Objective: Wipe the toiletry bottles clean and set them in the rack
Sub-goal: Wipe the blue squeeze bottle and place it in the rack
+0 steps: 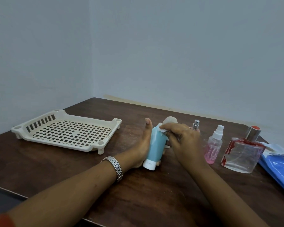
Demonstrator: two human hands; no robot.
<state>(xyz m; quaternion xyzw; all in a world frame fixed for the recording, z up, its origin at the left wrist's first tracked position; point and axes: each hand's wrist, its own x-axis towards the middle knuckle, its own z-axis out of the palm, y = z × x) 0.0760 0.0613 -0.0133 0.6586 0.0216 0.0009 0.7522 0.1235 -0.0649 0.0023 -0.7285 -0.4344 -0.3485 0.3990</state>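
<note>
- One view only: head-worn, wide-angle, straight lines bow near the frame edges.
- Sits at the near edge of the table (pixel 154 194), faces forward and down toward the wall (pixel 187 54) corner.
- Close range: forearms enter from the bottom. Left hand (pixel 141 148) gripping the blue tube (pixel 156 145) and right hand (pixel 185 141) pinching a wipe (pixel 162 129) sit mid-frame.
- Rack (pixel 100 143) mid-left, pink spray bottle (pixel 213 148) right; frame edge crops a blue packet (pixel 279 166).

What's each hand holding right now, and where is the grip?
The left hand holds the blue tube round its middle, fingers wrapped behind. The right hand pinches a white wipe against the tube's upper end.
</note>
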